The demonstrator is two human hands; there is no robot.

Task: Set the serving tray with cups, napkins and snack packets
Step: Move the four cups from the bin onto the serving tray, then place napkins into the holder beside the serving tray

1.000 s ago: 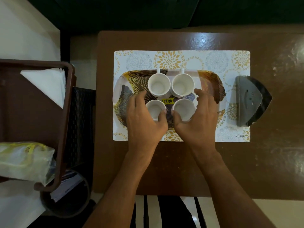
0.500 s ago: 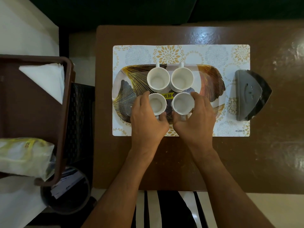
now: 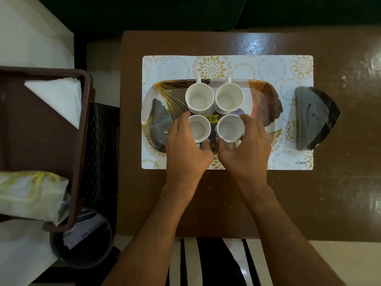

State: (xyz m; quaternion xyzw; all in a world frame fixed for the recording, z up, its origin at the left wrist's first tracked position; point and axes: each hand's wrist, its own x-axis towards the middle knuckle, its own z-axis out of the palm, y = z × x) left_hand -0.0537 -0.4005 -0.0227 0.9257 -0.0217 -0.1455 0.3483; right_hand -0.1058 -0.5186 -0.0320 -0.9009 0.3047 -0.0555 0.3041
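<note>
A serving tray with a gold leaf pattern lies on a floral placemat. Several white cups stand on it in a square. The two far cups stand free with handles pointing away. My left hand wraps around the near left cup. My right hand wraps around the near right cup. White napkins and a snack packet lie in a brown crate at the left.
A dark napkin holder stands at the placemat's right edge on the brown table. The brown crate sits left of the table, with a dark round bin below it. A striped cloth shows at the near table edge.
Both hands closed in around the two near cups, which now sit a little nearer the far pair. The view shifted slightly.
</note>
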